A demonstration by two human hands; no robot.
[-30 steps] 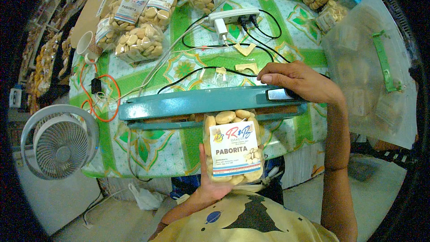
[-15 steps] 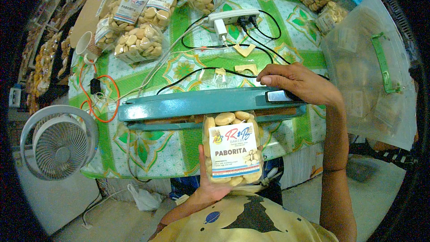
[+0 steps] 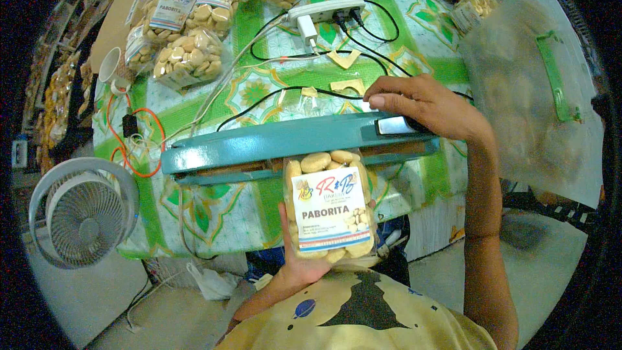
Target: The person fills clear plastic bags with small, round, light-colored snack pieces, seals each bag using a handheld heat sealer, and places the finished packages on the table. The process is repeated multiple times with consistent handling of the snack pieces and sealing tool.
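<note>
A clear bag of round pale cookies (image 3: 329,211) with a white label leans upright against the front of a teal heat sealer (image 3: 259,143). The bag's top edge goes in between the sealer's long arm and its base, so that edge is hidden. My left hand (image 3: 303,267) supports the bag from below and behind, its fingers mostly covered by it. At the sealer's right end, my right hand (image 3: 431,105) lies over the arm beside a shiny metal plate, fingers bent around it and pointing left.
Several filled cookie bags (image 3: 188,58) are piled at the back left, beside a paper cup (image 3: 113,65). A white power strip (image 3: 324,12) with black cables lies behind the sealer. A grey fan (image 3: 84,213) stands left; a translucent bin (image 3: 518,91) with a green handle stands right.
The whole view has shifted slightly. My hands, the bag and the sealer keep about the same places relative to one another.
</note>
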